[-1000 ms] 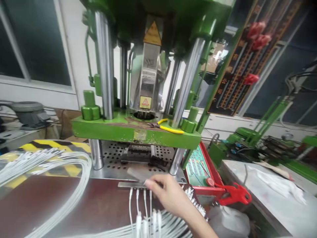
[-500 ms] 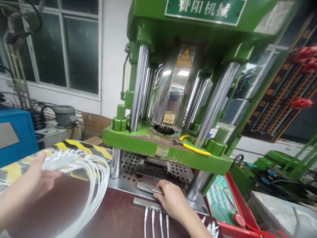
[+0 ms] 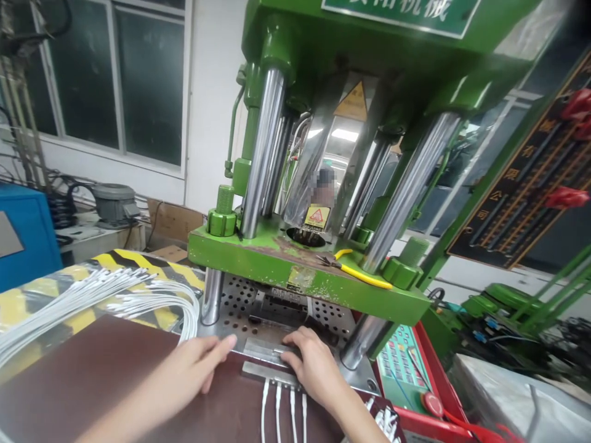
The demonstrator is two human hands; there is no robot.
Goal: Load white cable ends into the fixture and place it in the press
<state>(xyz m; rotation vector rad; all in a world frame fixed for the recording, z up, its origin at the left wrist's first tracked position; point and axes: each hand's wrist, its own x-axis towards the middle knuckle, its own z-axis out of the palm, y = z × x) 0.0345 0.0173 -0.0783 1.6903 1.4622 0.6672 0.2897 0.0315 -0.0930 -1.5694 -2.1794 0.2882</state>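
My right hand [image 3: 311, 366] rests with curled fingers on a small steel mould block [image 3: 261, 352] at the front of the perforated steel plate [image 3: 231, 295] under the green press [image 3: 305, 264]. A second steel bar [image 3: 258, 371] lies just in front of it, with several white cables [image 3: 281, 412] running out of it toward me. My left hand [image 3: 196, 366] lies flat on the brown table [image 3: 92, 375], fingers stretched out, its fingertips at the left end of the mould block. It holds nothing.
A bundle of white cables [image 3: 92, 295] lies on the left over yellow-black hazard tape. Yellow-handled pliers [image 3: 355, 271] rest on the green press platen. Steel columns stand either side of the mould area. A red-framed control panel [image 3: 401, 363] is at the right, a blue cabinet [image 3: 23, 234] far left.
My left hand left the cable bundle and moved right to the mould block. My right hand shifted slightly forward onto the block. The view tilted down a little.
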